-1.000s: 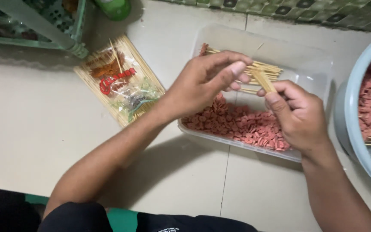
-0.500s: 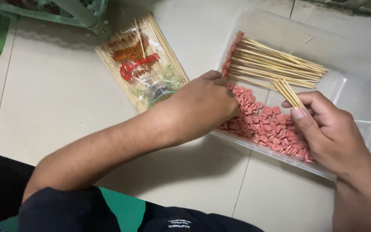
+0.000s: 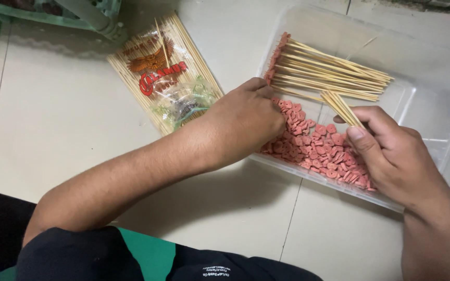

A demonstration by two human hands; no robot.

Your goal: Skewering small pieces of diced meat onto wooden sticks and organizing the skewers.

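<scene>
Bamboo skewers [image 3: 342,108] pinched in my right hand [image 3: 391,156], long axis pointing to 11 o'clock above the clear tray [image 3: 433,104]; left hand [image 3: 246,122] fingers curled into pink sausage slices [image 3: 319,148], grip hidden

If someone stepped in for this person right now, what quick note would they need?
Left hand: down in the pink sausage slices in the clear plastic tub, fingers hidden.
Right hand: pinching a few bare bamboo skewers above the slices.
Done: a row of loaded skewers lies at the tub's far side.
Left: many loose slices; an opened skewer packet lies on the floor tiles.
</scene>
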